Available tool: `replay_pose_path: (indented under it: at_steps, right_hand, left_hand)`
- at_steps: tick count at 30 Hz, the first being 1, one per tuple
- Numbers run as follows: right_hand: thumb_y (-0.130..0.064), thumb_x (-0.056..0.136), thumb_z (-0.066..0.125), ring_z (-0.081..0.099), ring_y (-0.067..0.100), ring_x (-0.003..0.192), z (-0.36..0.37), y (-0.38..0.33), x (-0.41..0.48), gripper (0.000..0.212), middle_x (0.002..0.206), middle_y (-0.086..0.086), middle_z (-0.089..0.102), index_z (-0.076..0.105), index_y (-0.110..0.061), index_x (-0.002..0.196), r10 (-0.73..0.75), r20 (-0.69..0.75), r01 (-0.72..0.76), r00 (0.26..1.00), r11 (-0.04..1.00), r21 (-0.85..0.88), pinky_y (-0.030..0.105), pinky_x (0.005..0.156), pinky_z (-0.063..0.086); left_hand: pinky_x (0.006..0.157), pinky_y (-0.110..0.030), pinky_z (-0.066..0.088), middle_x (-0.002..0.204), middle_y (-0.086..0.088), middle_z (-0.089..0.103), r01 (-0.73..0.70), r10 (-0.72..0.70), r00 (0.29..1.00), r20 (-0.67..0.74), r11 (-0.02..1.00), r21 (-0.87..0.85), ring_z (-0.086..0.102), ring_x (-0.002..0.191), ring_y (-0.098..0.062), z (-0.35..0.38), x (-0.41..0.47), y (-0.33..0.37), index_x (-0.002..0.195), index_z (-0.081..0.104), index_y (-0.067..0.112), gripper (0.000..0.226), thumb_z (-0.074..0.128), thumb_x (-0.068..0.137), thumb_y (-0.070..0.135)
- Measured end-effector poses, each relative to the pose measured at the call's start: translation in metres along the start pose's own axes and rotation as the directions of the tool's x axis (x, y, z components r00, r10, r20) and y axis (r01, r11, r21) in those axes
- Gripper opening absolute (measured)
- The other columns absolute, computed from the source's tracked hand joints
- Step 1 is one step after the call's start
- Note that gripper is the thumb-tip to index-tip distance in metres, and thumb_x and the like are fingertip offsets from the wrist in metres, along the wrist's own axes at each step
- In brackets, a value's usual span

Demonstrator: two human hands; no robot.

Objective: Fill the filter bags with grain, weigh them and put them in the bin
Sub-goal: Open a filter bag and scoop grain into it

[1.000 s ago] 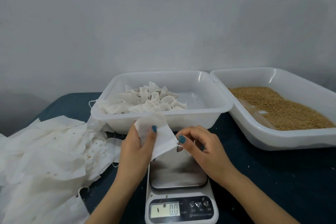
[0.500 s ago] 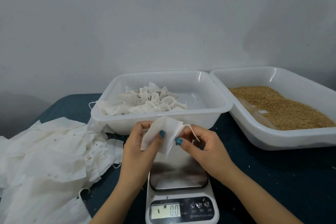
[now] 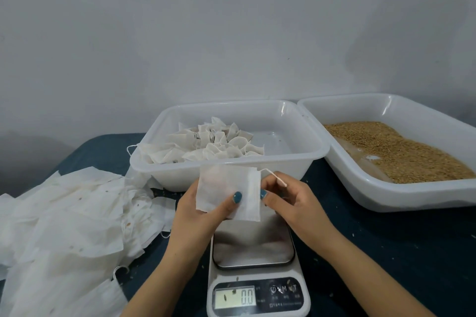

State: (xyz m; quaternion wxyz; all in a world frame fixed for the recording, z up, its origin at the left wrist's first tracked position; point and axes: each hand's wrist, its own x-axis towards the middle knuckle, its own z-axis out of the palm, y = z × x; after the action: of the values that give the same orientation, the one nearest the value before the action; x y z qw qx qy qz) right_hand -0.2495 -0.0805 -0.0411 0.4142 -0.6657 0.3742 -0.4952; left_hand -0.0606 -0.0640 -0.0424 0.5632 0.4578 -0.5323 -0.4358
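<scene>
Empty filter bag (image 3: 226, 188) was held up in both hands, above the scale (image 3: 253, 247) and just in front of the bin (image 3: 283, 172). It was flat, with no bulge, so judged unfilled.

Left hand (image 3: 198, 210): thumb pressed on the bag's front face and fingers behind, a pinch on the lower left part. Right hand (image 3: 291, 203): thumb and curled fingers pinched the bag's right edge, the hemmed side. Drawstring (image 3: 277, 177) came off that top corner and ran over the right fingers.

Key relation: grain (image 3: 401, 152) lay in the tray (image 3: 412, 198) at about 2 o'clock from the bag, well apart. The right hand was the nearer one. The bag's long axis ran roughly 9 to 3 o'clock, slightly tilted, with the hem at the 3 o'clock end, so the mouth probably faced the grain side. Likely the mouth needs spreading before any scooping.

Bin at 12 o'clock, filled bags (image 3: 213, 144) heaped in its left half. Pile of empty bags (image 3: 64, 213) at 9 o'clock on the table (image 3: 386, 252). Scale at 6 o'clock, with nothing on its platter, and the display (image 3: 235, 296) read 0.0.

Hard to see:
- Left fingers behind the bag were hidden.
- Couldn't tell whether the mouth was open at all.
- Right fingertips were partly covered by the bag edge.
- The tray's right end and the pile's left side were cut off by the frame.
- The bag hid the platter's far edge.
</scene>
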Motion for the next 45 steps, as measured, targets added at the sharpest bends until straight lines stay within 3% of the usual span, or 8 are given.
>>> replay_pose_path:
  at_steps: [15, 24, 38, 45]
  right_hand:
    - [-0.018, 0.082, 0.065, 0.065, 0.012, 0.078, 0.0012, -0.0002, -0.0015, 0.013, 0.084, -0.005, 0.068, 0.057, -0.017, 0.092, 0.024, -0.040, -0.018, 0.999, 0.992, 0.124, 0.019, 0.063, 0.048]
    - [0.001, 0.085, 0.071, 0.059, 0.004, 0.074, 0.0019, -0.0012, -0.0028, 0.022, 0.076, -0.011, 0.063, 0.058, -0.017, 0.083, -0.026, -0.040, 0.026, 0.999, 1.000, 0.015, 0.019, 0.064, 0.047]
    - [-0.011, 0.085, 0.075, 0.063, 0.006, 0.076, 0.0046, -0.0039, -0.0050, 0.017, 0.082, -0.011, 0.067, 0.062, -0.021, 0.085, -0.080, -0.051, 0.074, 0.996, 0.992, -0.104, 0.019, 0.065, 0.051]
    - [-0.009, 0.087, 0.073, 0.061, 0.010, 0.076, 0.0046, -0.0019, -0.0051, 0.010, 0.084, -0.004, 0.068, 0.066, -0.015, 0.092, -0.068, -0.044, 0.062, 0.997, 0.991, -0.120, 0.023, 0.066, 0.051]
  left_hand:
    - [0.067, -0.010, 0.050, 0.094, 0.014, 0.075, -0.036, 0.040, 0.993, -0.111, 0.999, 0.037, 0.070, 0.085, -0.001, 0.0031, -0.0030, 0.0028, 0.102, 0.068, 0.026, 0.037, 0.080, 0.068, 0.034]
    - [0.070, -0.013, 0.054, 0.098, 0.007, 0.077, 0.001, -0.002, 1.000, -0.022, 0.997, -0.078, 0.072, 0.091, -0.008, 0.0053, -0.0057, 0.0072, 0.104, 0.069, 0.024, 0.041, 0.082, 0.065, 0.027]
    - [0.069, -0.017, 0.056, 0.098, 0.002, 0.077, -0.001, 0.002, 1.000, 0.007, 0.990, -0.143, 0.074, 0.091, -0.012, 0.0065, -0.0069, 0.0079, 0.106, 0.069, 0.019, 0.042, 0.081, 0.066, 0.018]
    - [0.068, -0.016, 0.055, 0.095, 0.002, 0.077, 0.024, -0.027, 0.999, -0.022, 0.994, -0.110, 0.074, 0.089, -0.012, 0.0052, -0.0064, 0.0036, 0.100, 0.072, 0.022, 0.035, 0.079, 0.068, 0.033]
